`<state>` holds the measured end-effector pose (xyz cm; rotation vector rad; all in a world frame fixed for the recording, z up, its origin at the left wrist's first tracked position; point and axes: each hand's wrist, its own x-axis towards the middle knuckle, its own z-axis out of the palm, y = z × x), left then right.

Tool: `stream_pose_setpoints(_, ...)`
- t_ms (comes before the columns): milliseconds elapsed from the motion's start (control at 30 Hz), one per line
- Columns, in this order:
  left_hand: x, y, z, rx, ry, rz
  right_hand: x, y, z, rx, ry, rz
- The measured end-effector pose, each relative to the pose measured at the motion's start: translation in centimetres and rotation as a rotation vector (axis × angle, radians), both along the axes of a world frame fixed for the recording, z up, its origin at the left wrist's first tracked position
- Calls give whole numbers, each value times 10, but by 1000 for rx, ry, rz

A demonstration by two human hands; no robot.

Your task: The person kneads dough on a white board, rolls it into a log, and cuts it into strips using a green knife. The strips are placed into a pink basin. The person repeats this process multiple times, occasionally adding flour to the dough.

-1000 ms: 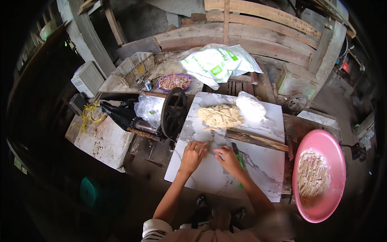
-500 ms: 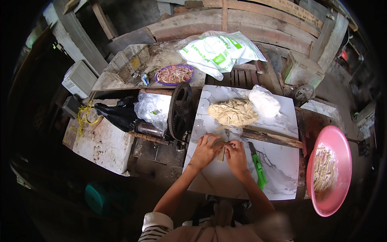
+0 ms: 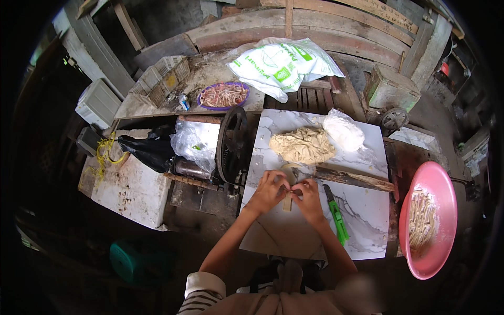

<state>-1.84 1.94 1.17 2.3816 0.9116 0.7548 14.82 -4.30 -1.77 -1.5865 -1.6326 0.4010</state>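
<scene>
On the marble-patterned board (image 3: 283, 239), both my hands work at a flat, pale dough strip (image 3: 287, 202) that lies lengthwise toward me. My left hand (image 3: 266, 192) has its fingers curled and the fingertips pinched at the strip's left side. Opposite it, my right hand (image 3: 308, 200) pinches at the right side, thumb and fingertips bent inward. The fingertips partly cover the strip, and its far end curves away beyond them. Just beyond lies a lumpy dough mass (image 3: 302, 146), beside a clear plastic bag of white powder (image 3: 344, 130). A green-handled cutter knife (image 3: 337, 214) rests right of my right hand.
A wooden bar (image 3: 357, 179) crosses the board's right side. Further right stands a pink basin (image 3: 447, 210) holding floured dough sticks (image 3: 421, 220). Left of the board is a machine with a dark wheel (image 3: 231, 147). Behind are a purple-rimmed tray (image 3: 223, 96) and a white-green sack (image 3: 286, 65).
My fingertips have shifted slightly along the dough strip and the fingers are more arched, with more of the strip showing between the hands. The other things stay in place; the view has shifted slightly.
</scene>
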Motion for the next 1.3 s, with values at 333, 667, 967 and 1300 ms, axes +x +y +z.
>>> stream_pose_setpoints(333, 3, -9, 3, 214, 61, 29, -1, -4, 1, 34, 108, 29)
stream_pose_setpoints(667, 1, -23, 16, 199, -18, 79, 0, -13, 27, 33, 39, 49)
stream_pose_setpoints(967, 39, -52, 109, 65, -314, 15, 64, -81, 143, 147, 169, -29)
stream_pose_setpoints(1300, 209, -114, 175, -21, -478, -280, 254, -228, 225, 241, -67, -455)
